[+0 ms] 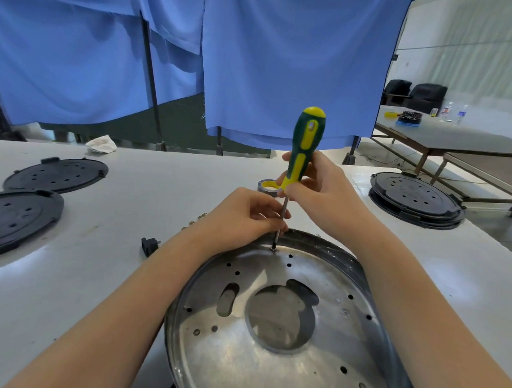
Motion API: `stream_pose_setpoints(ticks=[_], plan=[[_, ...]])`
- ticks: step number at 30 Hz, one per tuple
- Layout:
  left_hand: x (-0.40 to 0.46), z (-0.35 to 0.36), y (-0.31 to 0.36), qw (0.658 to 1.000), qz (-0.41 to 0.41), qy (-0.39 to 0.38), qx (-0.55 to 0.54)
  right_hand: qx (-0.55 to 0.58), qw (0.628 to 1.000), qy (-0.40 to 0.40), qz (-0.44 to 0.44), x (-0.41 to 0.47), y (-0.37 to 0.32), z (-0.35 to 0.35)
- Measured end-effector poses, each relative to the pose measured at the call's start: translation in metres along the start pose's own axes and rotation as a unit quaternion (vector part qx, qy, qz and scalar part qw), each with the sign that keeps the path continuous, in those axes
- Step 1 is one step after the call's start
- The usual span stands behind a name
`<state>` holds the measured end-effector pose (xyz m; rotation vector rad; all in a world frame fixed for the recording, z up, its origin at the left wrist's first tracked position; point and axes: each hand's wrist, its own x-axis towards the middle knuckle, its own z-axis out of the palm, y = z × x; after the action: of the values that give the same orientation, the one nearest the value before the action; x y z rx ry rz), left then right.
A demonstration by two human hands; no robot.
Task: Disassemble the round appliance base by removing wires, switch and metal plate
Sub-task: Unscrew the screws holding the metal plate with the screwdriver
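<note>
The round appliance base (359, 274) lies in front of me, its dark rim around a shiny metal plate (242, 348) with several holes and a large central opening. A green and yellow screwdriver (305, 143) stands nearly upright, its tip on a screw (273, 249) at the plate's far edge. My right hand (316, 187) grips the handle. My left hand (245, 216) pinches the metal shaft just above the tip. A small black switch part (149, 245) lies on the table to the left of the base.
Two black round covers (56, 175) (13, 218) lie at the left, a stack of black bases (416, 198) at the right. A tape roll (268, 187) sits behind my hands, small screws (199, 217) by my left wrist. Blue curtains (254, 61) hang behind the white table (128, 276).
</note>
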<state>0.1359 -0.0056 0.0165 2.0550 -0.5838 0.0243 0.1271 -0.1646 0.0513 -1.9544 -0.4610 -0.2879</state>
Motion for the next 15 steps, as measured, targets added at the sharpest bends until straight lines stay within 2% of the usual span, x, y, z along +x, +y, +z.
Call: stream_pose_setpoints(ticks=[8,15], plan=[[0.0006,0.0005,0.0003,0.998,0.017,0.045,0.051,-0.027,0.999,0.031,-0.021,-0.0008,0.0025,-0.0019],[-0.001,0.0006,0.0022,0.998,-0.02,-0.065,-0.002,-0.042,0.999,0.014,-0.005,-0.0001,0.0031,-0.0012]])
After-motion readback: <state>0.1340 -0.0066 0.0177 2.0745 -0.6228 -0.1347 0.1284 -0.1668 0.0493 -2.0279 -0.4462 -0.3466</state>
